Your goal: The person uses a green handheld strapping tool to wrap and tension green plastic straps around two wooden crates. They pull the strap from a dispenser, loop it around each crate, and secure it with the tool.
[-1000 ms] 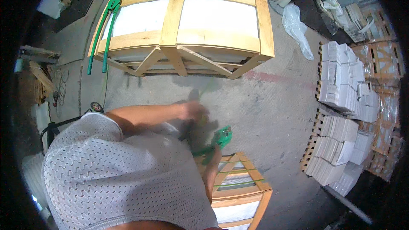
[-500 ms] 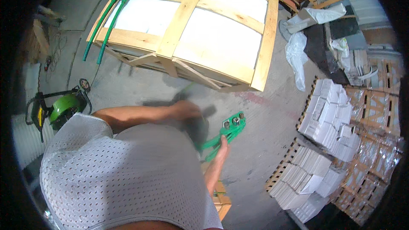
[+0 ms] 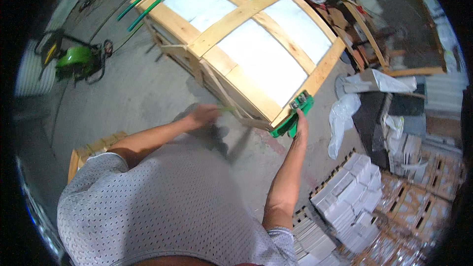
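Observation:
A wooden crate (image 3: 246, 76) with white sheeting between its slats stands in front of me. My right hand (image 3: 300, 123) is closed round a green hand-held strapping tensioner (image 3: 301, 102), which is over the crate's near right corner; I cannot tell whether it touches the wood. My left hand (image 3: 204, 114) is closed by the crate's near side, gripping a yellow-green strap (image 3: 226, 110) that runs toward the crate's lower slats. Long-handled green pliers (image 3: 165, 1), like a strapping sealer, lie on the crate's far left corner.
A wheeled cart with a green reel (image 3: 76, 61) stands on the floor at the left. Pallets of stacked white slabs (image 3: 347, 192) are at the right. Plastic wrap (image 3: 343, 120) lies beside a dark board. A smaller wooden crate (image 3: 74, 162) stands behind my left arm.
I have turned and come closer to the crate. My right hand has carried the tensioner up to the crate's corner. The left hand has come near the crate's side.

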Action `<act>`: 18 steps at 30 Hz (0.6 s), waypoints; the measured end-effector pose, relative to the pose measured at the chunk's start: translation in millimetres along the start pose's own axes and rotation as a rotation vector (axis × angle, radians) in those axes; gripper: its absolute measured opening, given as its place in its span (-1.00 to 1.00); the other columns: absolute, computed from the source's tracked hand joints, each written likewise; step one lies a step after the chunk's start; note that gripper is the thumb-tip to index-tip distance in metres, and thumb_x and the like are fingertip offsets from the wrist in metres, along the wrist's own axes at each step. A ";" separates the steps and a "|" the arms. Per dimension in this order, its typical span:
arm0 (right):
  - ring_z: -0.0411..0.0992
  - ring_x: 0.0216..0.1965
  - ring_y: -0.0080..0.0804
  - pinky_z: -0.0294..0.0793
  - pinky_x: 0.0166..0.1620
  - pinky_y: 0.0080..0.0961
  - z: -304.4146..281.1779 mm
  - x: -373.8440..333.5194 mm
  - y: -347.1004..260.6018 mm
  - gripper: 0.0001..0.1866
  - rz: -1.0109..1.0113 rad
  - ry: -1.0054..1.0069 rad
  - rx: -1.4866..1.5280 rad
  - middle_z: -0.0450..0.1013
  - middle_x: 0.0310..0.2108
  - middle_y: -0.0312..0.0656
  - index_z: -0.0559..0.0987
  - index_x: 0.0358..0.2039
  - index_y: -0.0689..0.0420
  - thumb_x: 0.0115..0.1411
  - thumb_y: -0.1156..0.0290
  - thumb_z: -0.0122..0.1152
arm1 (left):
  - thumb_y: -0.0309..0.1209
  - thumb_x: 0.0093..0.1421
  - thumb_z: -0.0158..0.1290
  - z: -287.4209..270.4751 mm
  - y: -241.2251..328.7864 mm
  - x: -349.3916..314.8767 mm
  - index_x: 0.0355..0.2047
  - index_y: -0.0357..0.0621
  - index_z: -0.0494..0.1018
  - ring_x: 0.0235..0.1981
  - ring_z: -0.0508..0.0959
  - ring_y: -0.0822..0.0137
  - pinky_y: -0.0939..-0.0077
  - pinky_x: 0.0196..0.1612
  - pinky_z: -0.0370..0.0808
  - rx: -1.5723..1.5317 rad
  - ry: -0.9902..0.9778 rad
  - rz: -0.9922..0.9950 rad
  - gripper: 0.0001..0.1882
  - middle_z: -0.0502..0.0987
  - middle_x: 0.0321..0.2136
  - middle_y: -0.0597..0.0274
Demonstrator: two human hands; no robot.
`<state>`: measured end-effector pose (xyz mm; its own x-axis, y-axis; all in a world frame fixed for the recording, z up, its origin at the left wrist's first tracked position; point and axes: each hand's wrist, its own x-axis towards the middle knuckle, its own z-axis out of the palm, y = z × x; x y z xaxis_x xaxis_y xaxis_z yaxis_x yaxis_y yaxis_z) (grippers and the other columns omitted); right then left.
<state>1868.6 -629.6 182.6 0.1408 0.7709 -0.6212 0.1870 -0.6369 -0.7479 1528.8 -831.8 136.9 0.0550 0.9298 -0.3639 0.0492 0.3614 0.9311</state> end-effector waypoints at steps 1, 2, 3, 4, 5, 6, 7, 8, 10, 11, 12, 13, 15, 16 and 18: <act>0.41 -0.27 -0.34 0.39 -0.18 -0.39 0.0 14.1 2.4 -0.50 0.041 -0.043 0.060 0.47 -0.29 -0.16 0.53 -0.14 0.20 0.13 0.01 0.09 | -0.28 0.27 -0.03 7.5 -2.3 -6.7 -0.43 -0.23 0.48 -0.60 0.44 0.46 0.52 -0.50 0.37 0.126 0.047 0.113 -0.73 0.49 -0.60 0.26; 0.42 -0.32 -0.35 0.40 -0.26 -0.42 1.4 24.8 8.2 -0.51 0.005 -0.082 0.127 0.48 -0.30 -0.18 0.52 -0.13 0.17 0.14 0.00 0.08 | -0.27 0.27 -0.03 12.2 -3.3 -12.8 -0.42 -0.22 0.48 -0.61 0.43 0.47 0.52 -0.51 0.36 0.182 0.061 0.115 -0.74 0.48 -0.61 0.26; 0.43 -0.37 -0.36 0.41 -0.35 -0.44 1.9 34.2 12.8 -0.51 -0.009 -0.098 0.096 0.48 -0.31 -0.19 0.52 -0.13 0.14 0.15 -0.02 0.07 | -0.27 0.26 -0.02 17.5 -4.0 -18.9 -0.41 -0.21 0.47 -0.62 0.42 0.47 0.52 -0.53 0.36 0.162 0.085 0.114 -0.75 0.47 -0.62 0.27; 0.44 -0.43 -0.37 0.43 -0.43 -0.47 2.5 41.4 15.9 -0.52 -0.020 -0.136 0.184 0.49 -0.32 -0.21 0.52 -0.12 0.11 0.16 -0.03 0.06 | -0.27 0.26 -0.02 21.8 -4.4 -24.5 -0.41 -0.21 0.47 -0.63 0.41 0.47 0.53 -0.54 0.35 0.127 0.109 0.096 -0.75 0.46 -0.63 0.27; 0.45 -0.44 -0.36 0.43 -0.43 -0.45 -0.8 43.3 17.8 -0.52 0.009 -0.123 0.126 0.49 -0.33 -0.21 0.53 -0.14 0.11 0.16 -0.04 0.06 | -0.27 0.26 -0.02 25.3 -4.3 -28.1 -0.41 -0.20 0.46 -0.64 0.41 0.47 0.52 -0.55 0.34 0.035 0.112 -0.052 -0.76 0.45 -0.64 0.27; 0.45 -0.46 -0.35 0.43 -0.44 -0.44 -3.4 41.2 17.8 -0.52 0.075 -0.072 0.058 0.49 -0.35 -0.21 0.54 -0.16 0.11 0.17 -0.05 0.07 | -0.27 0.26 -0.02 28.0 -3.8 -31.1 -0.40 -0.19 0.46 -0.65 0.40 0.47 0.52 -0.56 0.34 -0.062 0.113 -0.199 -0.76 0.44 -0.65 0.28; 0.46 -0.40 -0.36 0.43 -0.34 -0.45 -6.7 33.7 16.4 -0.51 0.027 -0.013 -0.018 0.50 -0.36 -0.19 0.55 -0.20 0.19 0.17 -0.03 0.10 | -0.27 0.25 -0.02 29.3 -2.3 -31.6 -0.40 -0.19 0.46 -0.65 0.40 0.48 0.52 -0.57 0.33 -0.046 0.131 -0.198 -0.77 0.43 -0.66 0.28; 0.46 -0.38 -0.40 0.43 -0.31 -0.48 -8.2 22.7 12.3 -0.53 -0.186 0.136 -0.208 0.50 -0.36 -0.19 0.54 -0.20 0.24 0.18 0.03 0.12 | -0.27 0.25 -0.03 29.4 0.4 -29.5 -0.40 -0.19 0.46 -0.66 0.40 0.48 0.52 -0.59 0.33 -0.029 0.149 -0.195 -0.77 0.42 -0.66 0.28; 0.45 -0.32 -0.40 0.43 -0.24 -0.47 -0.7 -7.2 -1.5 -0.54 -0.496 0.355 -0.339 0.50 -0.31 -0.15 0.53 -0.17 0.32 0.19 0.11 0.13 | -0.27 0.25 -0.03 26.7 9.0 -25.4 -0.41 -0.18 0.46 -0.67 0.39 0.49 0.52 -0.62 0.32 0.023 0.179 -0.072 -0.77 0.41 -0.67 0.28; 0.46 -0.27 -0.37 0.42 -0.19 -0.43 1.7 -31.2 -6.3 -0.54 -0.606 0.394 -0.276 0.51 -0.25 -0.10 0.52 -0.14 0.33 0.20 0.14 0.12 | -0.27 0.25 -0.03 25.6 15.3 -22.2 -0.41 -0.18 0.46 -0.68 0.38 0.49 0.52 -0.63 0.31 0.058 0.188 0.050 -0.77 0.40 -0.68 0.28; 0.46 -0.23 -0.34 0.42 -0.14 -0.39 9.1 -57.3 -7.5 -0.54 -0.779 0.404 -0.200 0.51 -0.20 -0.05 0.51 -0.11 0.35 0.21 0.16 0.11 | -0.26 0.24 -0.03 25.1 22.7 -18.2 -0.41 -0.17 0.45 -0.68 0.38 0.48 0.52 -0.64 0.30 0.062 0.186 0.108 -0.76 0.40 -0.68 0.27; 0.45 -0.23 -0.35 0.42 -0.14 -0.40 22.7 -80.0 -8.3 -0.58 -0.646 0.287 -0.157 0.52 -0.22 -0.06 0.52 -0.12 0.34 0.21 0.20 0.12 | -0.26 0.24 -0.03 24.4 31.9 -14.4 -0.42 -0.17 0.45 -0.69 0.37 0.48 0.52 -0.65 0.30 0.067 0.184 0.165 -0.76 0.39 -0.68 0.27; 0.44 -0.24 -0.38 0.42 -0.14 -0.46 54.9 -116.7 -5.5 -0.61 -0.572 0.032 -0.186 0.52 -0.27 -0.08 0.52 -0.13 0.33 0.22 0.23 0.13 | -0.23 0.24 -0.03 26.7 51.7 -6.4 -0.43 -0.17 0.45 -0.71 0.37 0.47 0.53 -0.67 0.30 0.026 0.143 0.152 -0.74 0.40 -0.68 0.26; 0.44 -0.24 -0.40 0.42 -0.15 -0.49 73.1 -128.5 -3.7 -0.61 -0.564 -0.078 -0.266 0.51 -0.29 -0.10 0.52 -0.12 0.32 0.22 0.22 0.14 | -0.21 0.24 -0.03 28.4 61.1 -3.3 -0.43 -0.18 0.45 -0.72 0.37 0.46 0.54 -0.67 0.29 0.013 0.115 0.145 -0.72 0.40 -0.68 0.25; 0.43 -0.30 -0.45 0.42 -0.18 -0.55 99.9 -143.9 -0.3 -0.61 -0.422 -0.245 -0.078 0.49 -0.32 -0.13 0.53 -0.14 0.32 0.25 0.20 0.11 | -0.18 0.23 -0.04 28.7 76.0 -0.6 -0.43 -0.18 0.45 -0.73 0.37 0.46 0.54 -0.68 0.28 -0.004 0.038 0.162 -0.70 0.40 -0.68 0.25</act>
<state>1751.2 -741.5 248.9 -0.1933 0.9303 -0.3117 0.2519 -0.2600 -0.9322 1561.1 -806.8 207.1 0.0245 0.9778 -0.2082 0.0383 0.2072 0.9775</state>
